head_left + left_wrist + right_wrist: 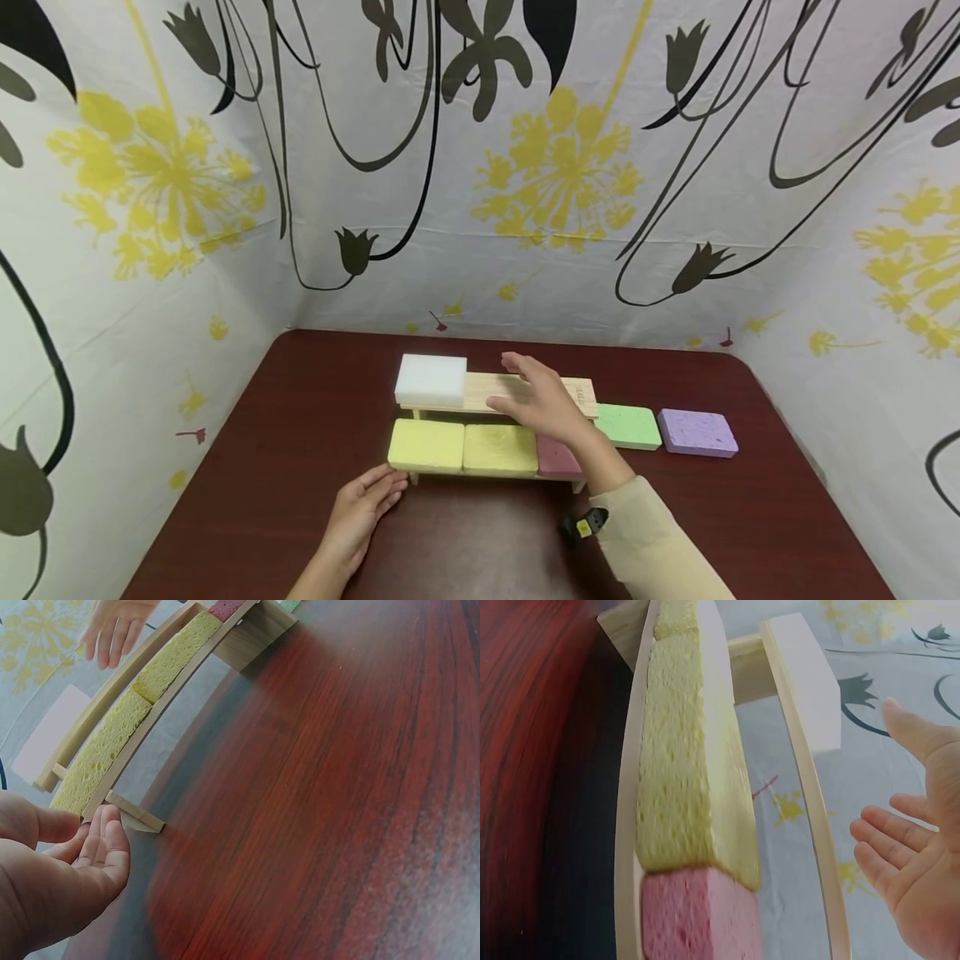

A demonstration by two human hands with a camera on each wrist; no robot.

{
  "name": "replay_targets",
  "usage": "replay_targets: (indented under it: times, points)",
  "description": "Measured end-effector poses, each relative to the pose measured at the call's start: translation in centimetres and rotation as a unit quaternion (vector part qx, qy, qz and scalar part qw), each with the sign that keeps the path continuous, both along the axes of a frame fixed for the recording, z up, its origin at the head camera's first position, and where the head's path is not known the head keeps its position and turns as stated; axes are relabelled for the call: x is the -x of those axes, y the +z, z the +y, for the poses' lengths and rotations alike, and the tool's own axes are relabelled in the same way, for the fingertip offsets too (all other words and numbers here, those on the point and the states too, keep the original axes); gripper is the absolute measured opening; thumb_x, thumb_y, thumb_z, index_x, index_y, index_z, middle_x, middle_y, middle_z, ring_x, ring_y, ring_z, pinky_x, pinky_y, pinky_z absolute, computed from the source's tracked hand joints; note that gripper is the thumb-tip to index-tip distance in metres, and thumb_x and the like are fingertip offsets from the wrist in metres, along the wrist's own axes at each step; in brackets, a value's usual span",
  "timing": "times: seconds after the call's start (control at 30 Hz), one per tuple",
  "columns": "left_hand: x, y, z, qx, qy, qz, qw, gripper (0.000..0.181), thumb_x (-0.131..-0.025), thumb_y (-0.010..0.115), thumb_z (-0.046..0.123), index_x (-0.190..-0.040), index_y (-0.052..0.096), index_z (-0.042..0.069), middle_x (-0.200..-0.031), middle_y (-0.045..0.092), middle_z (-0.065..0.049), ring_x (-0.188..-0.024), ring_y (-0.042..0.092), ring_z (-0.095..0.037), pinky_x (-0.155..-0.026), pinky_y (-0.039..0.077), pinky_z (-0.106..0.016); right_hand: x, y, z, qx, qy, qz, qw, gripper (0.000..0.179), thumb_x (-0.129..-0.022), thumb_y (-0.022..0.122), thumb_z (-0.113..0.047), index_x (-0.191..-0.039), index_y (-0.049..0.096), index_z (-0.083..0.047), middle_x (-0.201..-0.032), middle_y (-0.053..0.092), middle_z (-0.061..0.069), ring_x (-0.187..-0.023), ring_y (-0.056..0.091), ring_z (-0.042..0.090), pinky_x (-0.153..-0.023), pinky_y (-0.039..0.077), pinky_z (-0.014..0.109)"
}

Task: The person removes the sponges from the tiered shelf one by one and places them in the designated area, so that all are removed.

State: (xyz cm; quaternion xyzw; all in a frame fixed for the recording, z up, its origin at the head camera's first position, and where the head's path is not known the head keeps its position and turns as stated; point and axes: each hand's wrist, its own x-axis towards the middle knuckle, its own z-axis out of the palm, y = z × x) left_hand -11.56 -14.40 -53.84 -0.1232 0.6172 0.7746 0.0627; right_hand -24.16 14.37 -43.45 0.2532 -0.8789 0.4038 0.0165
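Observation:
A two-tier wooden rack (480,477) stands on the table. Two yellow sponges (426,444) and a pink sponge (557,457) lie side by side on its lower front board. On the left end of the upper board (487,392) sits a white sponge block (431,379). My left hand (360,512) grips the front left corner of the rack, thumb at the board's end and fingers curled by the leg, as the left wrist view shows. Above the upper board, my right hand (543,400) is spread with nothing in it; the right wrist view shows its palm (930,892).
To the right of the rack, a green sponge (628,427) and a purple sponge (699,433) lie on the dark red-brown table (300,433). A patterned white cloth (450,192) hangs behind and along both sides.

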Motion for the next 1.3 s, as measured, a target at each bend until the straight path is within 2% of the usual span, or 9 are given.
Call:
replay_targets:
  times: [0.2,0.6,0.87,1.03,1.3]
  points:
    - [0.0,0.1,0.0,0.0,0.001,-0.004,1.0,0.046,-0.106,0.049,0.003,-0.143,0.036,-0.021,-0.125,0.064,-0.027,-0.102,0.067,-0.015,-0.09,0.057,-0.026,0.6,-0.1,-1.4,-0.032,0.013,-0.006,0.9994,0.079,-0.089,0.08,-0.034,-0.152,0.043,-0.004,-0.145,0.053,0.018,-0.134,0.05,0.033,-0.11,0.043,0.05]
    - [0.0,0.1,-0.1,-0.005,-0.003,0.0,1.0,0.046,-0.107,0.048,0.003,-0.144,0.035,-0.022,-0.125,0.063,-0.027,-0.104,0.067,-0.017,-0.091,0.056,-0.027,1.4,-0.8,-3.4,-0.073,0.006,-0.018,0.9971,0.084,-0.089,0.079,-0.042,-0.154,0.04,-0.005,-0.151,0.048,0.012,-0.142,0.041,0.029,-0.117,0.035,0.046]
    - [0.0,0.2,0.0,-0.008,-0.002,-0.001,1.0,0.046,-0.106,0.048,0.002,-0.144,0.034,-0.021,-0.126,0.062,-0.029,-0.104,0.067,-0.017,-0.092,0.056,-0.027,1.7,-0.9,-4.5,-0.092,0.004,-0.012,0.9957,0.09,-0.087,0.079,-0.047,-0.155,0.038,-0.004,-0.155,0.043,0.016,-0.144,0.036,0.034,-0.119,0.032,0.048]
    - [0.1,0.3,0.1,-0.008,0.013,-0.007,0.9999,0.041,-0.104,0.047,-0.003,-0.142,0.039,-0.02,-0.123,0.063,-0.028,-0.1,0.067,-0.015,-0.09,0.057,-0.027,2.0,-0.8,-5.2,-0.107,0.009,-0.009,0.9942,0.097,-0.085,0.08,-0.051,-0.156,0.035,-0.004,-0.157,0.04,0.018,-0.145,0.036,0.036,-0.119,0.032,0.049]
    - [0.0,0.3,0.1,-0.008,0.013,-0.007,0.9999,0.042,-0.104,0.047,-0.003,-0.142,0.039,-0.02,-0.124,0.063,-0.029,-0.101,0.068,-0.015,-0.091,0.056,-0.028,2.4,-0.9,-5.9,-0.112,0.013,-0.006,0.9936,0.095,-0.084,0.08,-0.052,-0.155,0.039,-0.005,-0.153,0.044,0.017,-0.141,0.041,0.035,-0.115,0.038,0.049]
